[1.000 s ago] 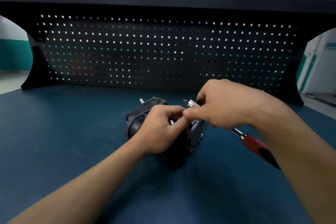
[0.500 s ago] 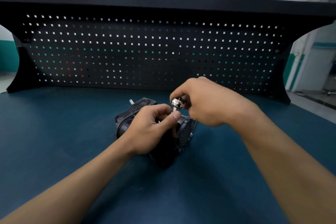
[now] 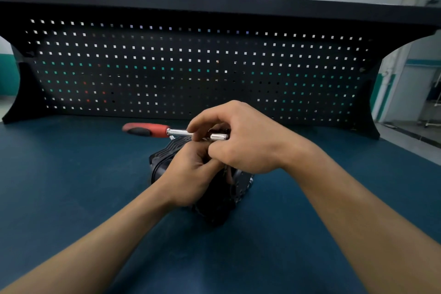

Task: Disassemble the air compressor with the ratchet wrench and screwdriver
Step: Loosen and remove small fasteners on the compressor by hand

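The ratchet wrench [image 3: 152, 130] was held level, its red handle pointing left. The left hand [image 3: 191, 174] had its fingers curled over the top of the black air compressor [image 3: 224, 200], which sat mid-way across the blue bench [image 3: 71, 186]. Above it, the right hand [image 3: 245, 141] had its fingers closed round the wrench's chrome head end.

The ratchet wrench [image 3: 177, 132] has a shaft of polished, mirror-bright metal and a handle of red and black matt plastic or rubber. The air compressor [image 3: 174, 149] casing is black, ribbed and dull, its material not discernible. The bench top [image 3: 71, 174] is smooth, matt dark blue; the pegboard [image 3: 191, 67], matt black perforated sheet.
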